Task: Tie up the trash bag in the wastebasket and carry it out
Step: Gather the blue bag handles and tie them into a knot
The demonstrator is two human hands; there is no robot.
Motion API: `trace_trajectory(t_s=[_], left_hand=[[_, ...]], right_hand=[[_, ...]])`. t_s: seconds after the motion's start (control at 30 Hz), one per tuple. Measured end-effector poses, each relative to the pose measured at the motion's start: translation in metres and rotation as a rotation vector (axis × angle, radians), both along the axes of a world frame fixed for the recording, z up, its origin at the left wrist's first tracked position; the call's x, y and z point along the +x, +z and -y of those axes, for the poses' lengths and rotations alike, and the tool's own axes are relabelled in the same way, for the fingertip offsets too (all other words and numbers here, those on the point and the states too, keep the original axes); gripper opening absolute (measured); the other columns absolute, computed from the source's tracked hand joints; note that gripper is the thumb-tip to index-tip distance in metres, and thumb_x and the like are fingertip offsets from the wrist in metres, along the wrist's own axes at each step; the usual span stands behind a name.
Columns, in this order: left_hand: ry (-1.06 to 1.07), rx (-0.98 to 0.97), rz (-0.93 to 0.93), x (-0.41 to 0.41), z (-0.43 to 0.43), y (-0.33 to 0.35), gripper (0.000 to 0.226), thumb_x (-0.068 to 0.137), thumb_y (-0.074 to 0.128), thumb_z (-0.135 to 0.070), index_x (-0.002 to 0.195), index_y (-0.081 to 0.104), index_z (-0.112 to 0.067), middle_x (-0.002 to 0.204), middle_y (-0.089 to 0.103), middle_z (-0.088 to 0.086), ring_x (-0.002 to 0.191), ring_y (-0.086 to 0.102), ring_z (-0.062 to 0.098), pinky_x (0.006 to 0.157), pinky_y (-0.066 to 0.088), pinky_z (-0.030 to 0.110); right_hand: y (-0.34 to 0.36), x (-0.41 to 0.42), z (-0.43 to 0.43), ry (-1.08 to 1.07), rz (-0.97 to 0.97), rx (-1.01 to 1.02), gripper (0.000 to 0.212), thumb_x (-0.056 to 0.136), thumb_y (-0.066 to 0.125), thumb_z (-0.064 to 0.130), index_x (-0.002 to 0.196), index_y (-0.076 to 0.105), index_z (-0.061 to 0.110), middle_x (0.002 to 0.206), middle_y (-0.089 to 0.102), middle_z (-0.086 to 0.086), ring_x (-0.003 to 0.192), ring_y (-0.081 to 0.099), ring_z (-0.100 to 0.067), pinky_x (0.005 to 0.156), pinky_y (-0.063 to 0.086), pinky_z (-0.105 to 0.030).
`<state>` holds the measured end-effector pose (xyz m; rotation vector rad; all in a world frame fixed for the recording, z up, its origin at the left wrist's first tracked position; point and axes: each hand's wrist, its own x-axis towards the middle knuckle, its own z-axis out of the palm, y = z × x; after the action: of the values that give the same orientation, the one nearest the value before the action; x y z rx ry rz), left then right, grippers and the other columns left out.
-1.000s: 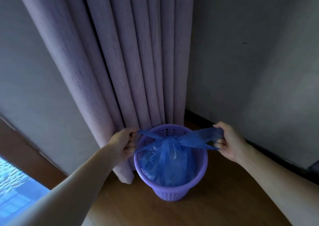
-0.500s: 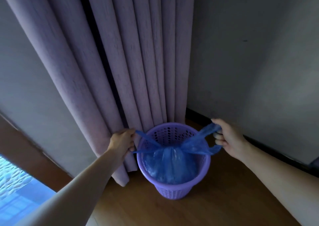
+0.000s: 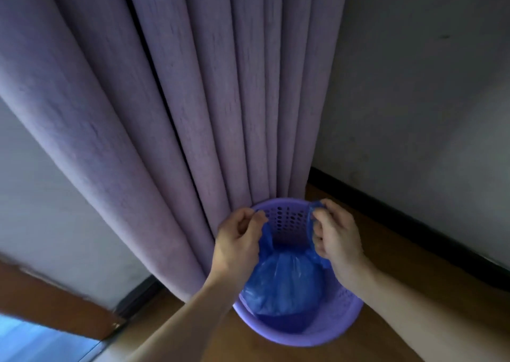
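A purple perforated wastebasket (image 3: 349,316) stands on the wooden floor in the room's corner. Inside it sits a blue trash bag (image 3: 284,284), gathered at the neck. My left hand (image 3: 238,241) grips the bag's left ear above the basket's left rim. Over the right rim, my right hand (image 3: 338,236) holds the right ear, with blue plastic bunched between its fingers. Both ears run up from the bag's neck, and the two hands are close together over the basket.
A pleated lilac curtain (image 3: 193,99) hangs right behind the basket and touches its far rim. A grey wall (image 3: 414,99) with a dark baseboard runs along the right. A brown wooden edge (image 3: 55,306) lies at the lower left.
Both hands have moved inward over the basket, so the bag's ears now rise steeply instead of stretching sideways. The view has come closer to the basket.
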<state>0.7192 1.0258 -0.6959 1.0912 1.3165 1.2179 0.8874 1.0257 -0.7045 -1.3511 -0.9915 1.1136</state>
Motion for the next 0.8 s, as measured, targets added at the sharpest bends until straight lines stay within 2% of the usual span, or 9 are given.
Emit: trace_trajectory(t_s=[0.1, 0.23, 0.33, 0.4, 0.5, 0.6, 0.67, 0.73, 0.8], left_hand=[[0.056, -0.039, 0.019, 0.007, -0.010, 0.003, 0.027, 0.094, 0.057, -0.016, 0.067, 0.060, -0.020, 0.046, 0.036, -0.011, 0.046, 0.029, 0.011, 0.045, 0.026, 0.026], [0.081, -0.186, 0.085, 0.027, -0.022, 0.040, 0.028, 0.095, 0.053, -0.009, 0.068, 0.053, -0.017, 0.043, 0.033, -0.010, 0.039, 0.028, 0.010, 0.038, 0.025, 0.021], [0.047, -0.162, 0.037, 0.034, -0.020, 0.090, 0.029, 0.095, 0.053, -0.006, 0.069, 0.051, -0.017, 0.044, 0.036, -0.008, 0.043, 0.030, 0.011, 0.040, 0.027, 0.021], [0.032, -0.141, -0.017, 0.036, -0.011, 0.129, 0.028, 0.092, 0.057, -0.013, 0.066, 0.054, -0.022, 0.048, 0.039, -0.009, 0.049, 0.033, 0.013, 0.046, 0.029, 0.025], [0.026, -0.173, -0.036, 0.041, 0.004, 0.201, 0.017, 0.081, 0.058, -0.028, 0.064, 0.056, -0.026, 0.049, 0.041, -0.009, 0.052, 0.033, 0.015, 0.052, 0.028, 0.029], [0.038, -0.179, -0.012, 0.043, 0.015, 0.291, 0.018, 0.077, 0.060, -0.034, 0.064, 0.054, -0.025, 0.050, 0.040, -0.008, 0.053, 0.034, 0.017, 0.053, 0.028, 0.030], [0.042, -0.181, 0.001, 0.043, 0.021, 0.359, 0.023, 0.073, 0.061, -0.041, 0.061, 0.052, -0.024, 0.049, 0.038, -0.007, 0.053, 0.033, 0.018, 0.054, 0.029, 0.031], [0.031, -0.183, 0.003, 0.042, 0.029, 0.431, 0.024, 0.072, 0.060, -0.042, 0.059, 0.051, -0.024, 0.048, 0.038, -0.006, 0.054, 0.035, 0.018, 0.056, 0.031, 0.038], [0.020, -0.180, -0.010, 0.040, 0.039, 0.503, 0.024, 0.078, 0.061, -0.033, 0.057, 0.052, -0.026, 0.048, 0.041, -0.005, 0.054, 0.037, 0.019, 0.057, 0.033, 0.041]], right_hand=[[-0.001, -0.018, -0.019, -0.046, 0.051, 0.040, 0.029, 0.092, 0.050, 0.021, 0.064, 0.048, 0.025, 0.052, 0.037, 0.007, 0.048, 0.034, -0.010, 0.047, 0.026, -0.028], [0.032, -0.021, -0.027, -0.021, 0.061, -0.036, 0.022, 0.089, 0.051, 0.020, 0.067, 0.049, 0.017, 0.056, 0.039, -0.002, 0.053, 0.038, -0.015, 0.052, 0.029, -0.031], [0.082, -0.015, -0.011, 0.015, 0.021, -0.080, 0.015, 0.091, 0.054, 0.014, 0.079, 0.053, 0.006, 0.060, 0.044, -0.001, 0.057, 0.040, -0.013, 0.055, 0.034, -0.030], [0.127, -0.013, 0.001, -0.038, 0.002, -0.111, 0.022, 0.092, 0.054, 0.009, 0.071, 0.055, 0.018, 0.056, 0.047, 0.009, 0.055, 0.042, -0.008, 0.055, 0.035, -0.027], [0.208, -0.015, 0.016, -0.059, 0.060, -0.126, 0.025, 0.085, 0.056, 0.020, 0.063, 0.050, 0.028, 0.052, 0.044, 0.012, 0.054, 0.039, -0.008, 0.056, 0.035, -0.030], [0.303, -0.016, 0.029, -0.052, 0.094, -0.083, 0.019, 0.081, 0.056, 0.023, 0.063, 0.049, 0.026, 0.055, 0.048, 0.009, 0.056, 0.041, -0.006, 0.057, 0.038, -0.029], [0.367, -0.016, 0.037, -0.051, 0.117, -0.083, 0.013, 0.076, 0.055, 0.035, 0.064, 0.052, 0.033, 0.055, 0.051, 0.011, 0.054, 0.042, -0.003, 0.057, 0.040, -0.028], [0.430, -0.016, 0.047, -0.047, 0.161, -0.087, 0.009, 0.074, 0.054, 0.044, 0.066, 0.054, 0.041, 0.056, 0.054, 0.014, 0.055, 0.045, -0.004, 0.059, 0.043, -0.034], [0.493, -0.019, 0.059, -0.027, 0.194, -0.088, 0.007, 0.077, 0.057, 0.046, 0.073, 0.058, 0.041, 0.060, 0.060, 0.013, 0.058, 0.052, -0.006, 0.063, 0.047, -0.038]])
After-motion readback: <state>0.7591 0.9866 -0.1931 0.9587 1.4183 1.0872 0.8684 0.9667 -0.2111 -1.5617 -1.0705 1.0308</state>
